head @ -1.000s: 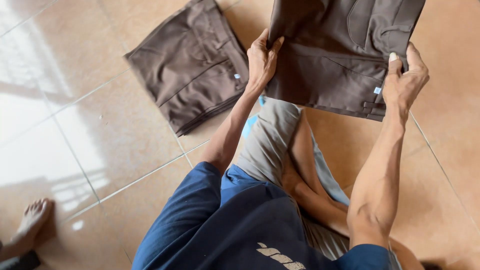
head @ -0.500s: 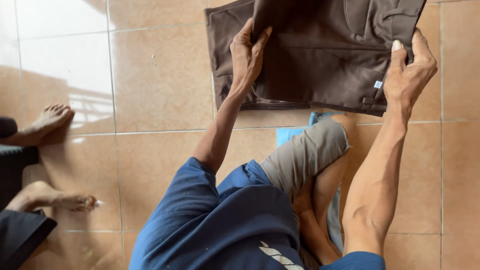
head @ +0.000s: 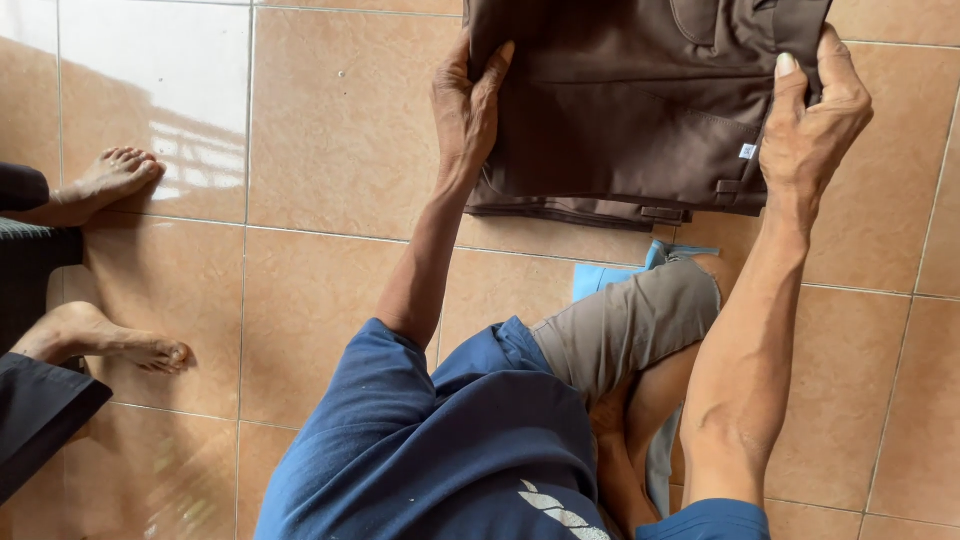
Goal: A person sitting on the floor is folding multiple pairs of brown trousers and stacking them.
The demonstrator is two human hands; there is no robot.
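I hold a folded dark brown garment (head: 630, 110) flat over a stack of similar brown garments (head: 570, 210) on the tiled floor. My left hand (head: 465, 105) grips its left edge, thumb on top. Gripping the right edge near a small white tag is my right hand (head: 810, 120). The garment's top part runs out of view. I sit on the floor with one bent knee in grey-beige shorts (head: 630, 320) below the garment.
Light orange floor tiles (head: 330, 120) surround me. Another person's bare feet (head: 110, 180) and dark trouser legs (head: 40, 410) are at the left edge. A light blue cloth (head: 600, 280) lies under my leg.
The view has shifted so the garment pile sits straight ahead. The held garment has come down onto the stack, and the other person's feet are now further into view at left.
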